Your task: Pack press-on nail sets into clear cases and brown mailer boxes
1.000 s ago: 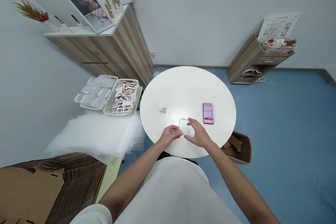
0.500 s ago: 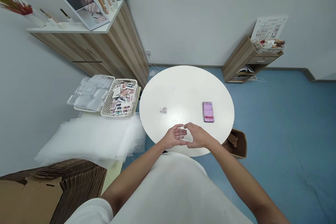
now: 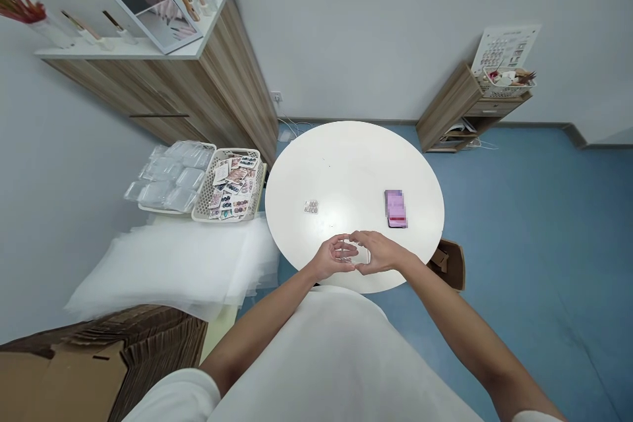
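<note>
Both of my hands meet over the near edge of the white round table [image 3: 353,165]. Between them is a clear plastic box [image 3: 362,254], see-through and hard to make out. My left hand [image 3: 330,260] grips its left side, with fingers curled behind it. Across from it, the thumb and fingers of my right hand [image 3: 380,253] bend around the right side. Beyond my left hand, a small card of press-on nails [image 3: 311,206] lies flat on the tabletop. A purple rectangular item with a blurred surface, perhaps a phone [image 3: 395,209], rests to the right.
On the left stand a basket of nail packs [image 3: 230,188] and a basket of clear plastic boxes [image 3: 173,175]. White foam sheets [image 3: 173,264] and folded cardboard [image 3: 64,376] lie nearer me. A carton [image 3: 455,264] sits right of the table; cabinets [image 3: 237,66] line the wall.
The view has shifted slightly. My hands still hold the clear box between them, with the fingers placed a little differently around it. Card and purple item lie as before.
</note>
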`<action>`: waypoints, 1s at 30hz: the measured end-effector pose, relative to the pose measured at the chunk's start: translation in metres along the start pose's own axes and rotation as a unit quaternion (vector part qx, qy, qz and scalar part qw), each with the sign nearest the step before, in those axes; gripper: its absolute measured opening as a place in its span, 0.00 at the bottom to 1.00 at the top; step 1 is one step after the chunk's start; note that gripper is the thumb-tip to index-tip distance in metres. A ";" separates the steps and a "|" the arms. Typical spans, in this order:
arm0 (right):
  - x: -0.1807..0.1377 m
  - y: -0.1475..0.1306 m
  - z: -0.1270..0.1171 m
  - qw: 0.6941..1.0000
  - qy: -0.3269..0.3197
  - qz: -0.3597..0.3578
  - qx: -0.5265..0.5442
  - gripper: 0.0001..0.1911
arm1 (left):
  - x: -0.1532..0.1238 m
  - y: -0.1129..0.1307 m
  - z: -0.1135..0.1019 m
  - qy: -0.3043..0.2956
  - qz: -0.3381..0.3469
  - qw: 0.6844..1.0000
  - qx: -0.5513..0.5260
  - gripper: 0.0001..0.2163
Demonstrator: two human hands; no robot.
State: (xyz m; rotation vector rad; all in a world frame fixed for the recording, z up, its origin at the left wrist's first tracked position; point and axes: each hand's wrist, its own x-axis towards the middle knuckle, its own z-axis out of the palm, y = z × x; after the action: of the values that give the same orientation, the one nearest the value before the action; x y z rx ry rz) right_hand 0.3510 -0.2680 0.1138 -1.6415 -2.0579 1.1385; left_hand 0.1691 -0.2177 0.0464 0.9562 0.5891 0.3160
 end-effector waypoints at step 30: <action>0.001 0.065 -0.008 0.912 0.131 0.214 0.325 0.15 | 0.019 0.011 -0.029 0.277 0.018 0.961 -0.002 0.16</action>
State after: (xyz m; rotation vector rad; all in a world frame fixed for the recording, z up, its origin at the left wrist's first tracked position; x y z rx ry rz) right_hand 0.4009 -0.2608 0.0723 -1.7812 -1.0030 1.4320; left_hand 0.1665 -0.1827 0.0365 0.8748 1.0812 0.6264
